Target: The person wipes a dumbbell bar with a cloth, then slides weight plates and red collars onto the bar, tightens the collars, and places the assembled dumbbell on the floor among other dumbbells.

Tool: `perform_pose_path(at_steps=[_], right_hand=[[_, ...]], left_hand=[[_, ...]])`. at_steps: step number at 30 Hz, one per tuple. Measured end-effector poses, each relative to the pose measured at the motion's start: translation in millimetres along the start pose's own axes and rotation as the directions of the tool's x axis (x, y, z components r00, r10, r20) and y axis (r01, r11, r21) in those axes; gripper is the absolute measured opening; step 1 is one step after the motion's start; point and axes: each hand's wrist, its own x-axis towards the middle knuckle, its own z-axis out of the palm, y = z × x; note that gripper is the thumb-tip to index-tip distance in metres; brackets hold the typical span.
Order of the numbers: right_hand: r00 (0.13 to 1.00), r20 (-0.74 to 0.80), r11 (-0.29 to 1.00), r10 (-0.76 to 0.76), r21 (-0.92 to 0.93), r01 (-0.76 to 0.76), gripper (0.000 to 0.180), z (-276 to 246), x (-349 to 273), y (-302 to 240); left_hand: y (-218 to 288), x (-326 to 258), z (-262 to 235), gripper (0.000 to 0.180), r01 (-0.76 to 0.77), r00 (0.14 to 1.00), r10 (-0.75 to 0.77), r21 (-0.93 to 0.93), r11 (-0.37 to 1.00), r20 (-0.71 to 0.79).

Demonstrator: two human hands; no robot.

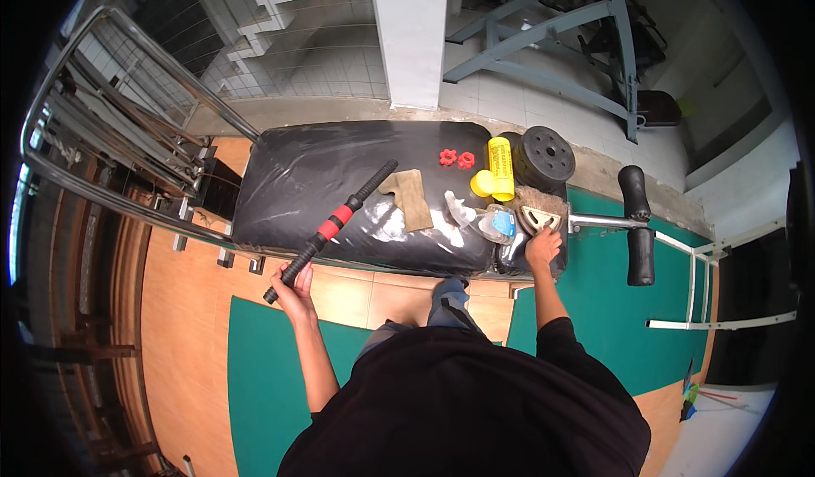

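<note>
My left hand (296, 292) is closed round the lower end of a black dumbbell bar (338, 216) with threaded ends and red bands at its middle. The bar slants up and to the right over the padded black bench (289, 159). At the bench's right end, my right hand (543, 246) grips a scrubbing brush (538, 219) with a cream handle and brown bristles. Left of the brush lies a clear spray bottle (497, 224) with a blue label and a white nozzle. A brown cloth (411, 201) is spread near the bench's middle.
Two red star collars (447, 157) lie by a yellow canister (502, 167) and its yellow lid (483, 183). Black weight plates (545, 156) sit at the bench's far right corner. Padded rollers (635, 193) stick out to the right. A metal rail (161, 59) stands left.
</note>
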Motion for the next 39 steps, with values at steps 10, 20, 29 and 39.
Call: perform_pose_path(at_steps=[10,20,29,39], right_hand=[[0.617,-0.363,0.346,-0.698,0.584,0.735,0.024,-34,-157,-102],[0.496,0.008,0.403,-0.868,0.595,0.695,0.043,-21,-219,-183],[0.717,-0.118,0.652,-0.687,0.336,0.680,0.067,1,-123,-275],[0.829,-0.043,0.811,-0.558,0.184,0.555,0.061,28,-110,-301]], left_hand=[[21,-26,-94,0.031,0.000,0.986,-0.017,-0.103,0.995,-0.164],[27,-21,-134,0.030,0.008,0.974,-0.026,-0.081,0.997,-0.226],[13,58,-90,0.027,0.177,0.975,-0.174,0.010,0.984,-0.136],[9,223,-28,0.040,0.339,0.937,-0.349,0.320,0.885,-0.027]])
